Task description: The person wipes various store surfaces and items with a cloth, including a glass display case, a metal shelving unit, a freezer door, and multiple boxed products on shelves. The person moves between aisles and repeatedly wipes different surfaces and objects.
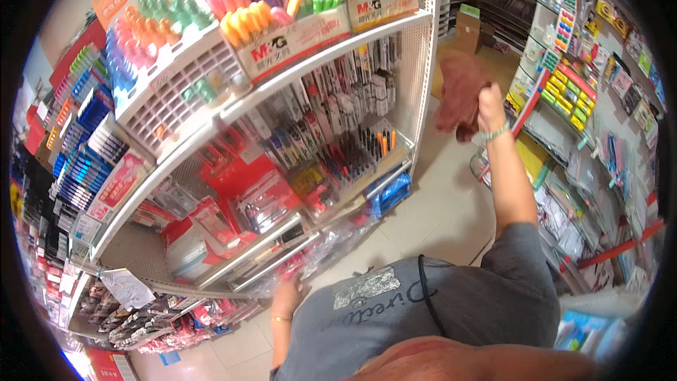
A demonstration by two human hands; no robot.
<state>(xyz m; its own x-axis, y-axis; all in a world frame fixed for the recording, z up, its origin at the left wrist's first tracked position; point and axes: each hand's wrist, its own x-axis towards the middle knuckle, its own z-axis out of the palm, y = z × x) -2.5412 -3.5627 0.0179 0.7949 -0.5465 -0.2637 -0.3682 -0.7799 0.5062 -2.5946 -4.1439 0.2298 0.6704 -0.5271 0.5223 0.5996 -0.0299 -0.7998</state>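
Observation:
My right hand [491,106], with a bracelet at the wrist, is raised over the aisle and closed on a crumpled reddish-brown cloth [459,95] that hangs to its left. Low beside the white display rack [328,32], my left hand [290,292] is against or close to clear plastic wrapping [322,254]; its fingers are blurred, and whether they grip the plastic cannot be told. Packaged pens [338,100] hang inside the rack. Red packs [254,190] lie on its shelf. Colourful pens and markers [248,18] fill the top.
Across the aisle stands another stocked rack with yellow packs [568,92] and hanging goods. A cardboard box [467,29] is on the floor at the far end. Tiled floor [439,206] runs between the racks. A blue plastic bag [391,194] sits at the left rack's low corner.

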